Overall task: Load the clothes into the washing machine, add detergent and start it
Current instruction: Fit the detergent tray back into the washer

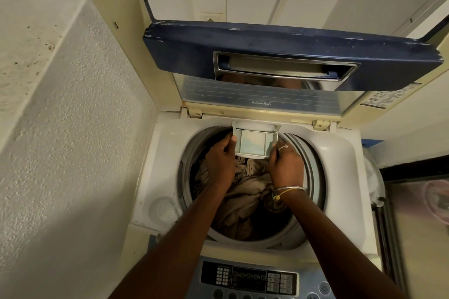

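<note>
A white top-loading washing machine [340,177] stands below me with its blue-edged lid [279,56] raised. Brown and beige clothes [245,192] fill the drum. At the far rim of the opening a small detergent drawer [254,142] is pulled out, with pale blue powder lying in it. My left hand [220,160] grips the drawer's left side, thumb on its edge. My right hand [285,162], with a ring and bangles, holds the drawer's right side.
The control panel [252,279] with buttons lies at the near edge. A rough white wall [73,141] runs close along the left. A round softener cap [164,207] sits on the machine's top at the left. A dark surface with a pink item [435,199] is at the right.
</note>
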Tool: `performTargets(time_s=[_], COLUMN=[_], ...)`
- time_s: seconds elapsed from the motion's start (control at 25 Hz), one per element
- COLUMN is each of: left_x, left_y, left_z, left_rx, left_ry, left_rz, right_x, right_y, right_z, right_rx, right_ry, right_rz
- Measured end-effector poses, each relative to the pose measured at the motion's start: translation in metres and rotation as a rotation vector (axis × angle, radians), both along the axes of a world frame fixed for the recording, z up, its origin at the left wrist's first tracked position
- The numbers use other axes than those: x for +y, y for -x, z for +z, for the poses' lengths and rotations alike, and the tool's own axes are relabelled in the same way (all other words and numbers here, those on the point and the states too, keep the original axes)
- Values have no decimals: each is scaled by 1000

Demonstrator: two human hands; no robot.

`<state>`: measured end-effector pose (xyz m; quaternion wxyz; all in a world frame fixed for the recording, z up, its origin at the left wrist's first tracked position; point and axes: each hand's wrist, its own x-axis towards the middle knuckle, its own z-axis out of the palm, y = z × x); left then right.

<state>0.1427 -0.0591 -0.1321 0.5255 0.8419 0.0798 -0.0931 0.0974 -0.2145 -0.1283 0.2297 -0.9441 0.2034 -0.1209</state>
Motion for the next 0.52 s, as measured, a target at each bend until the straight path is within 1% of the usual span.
performTargets(time_s=[0.4,0.52], left_x=[-2,-4], left_y=[-2,-5], left_z=[-3,3], left_rx=[-51,-32], left_ry=[15,18], left_rz=[18,16], right_x=[1,-2], right_y=[-2,-6], right_z=[-4,-1], right_rx=[5,-17], right_ry=[-23,-29], right_rz=[-4,-2])
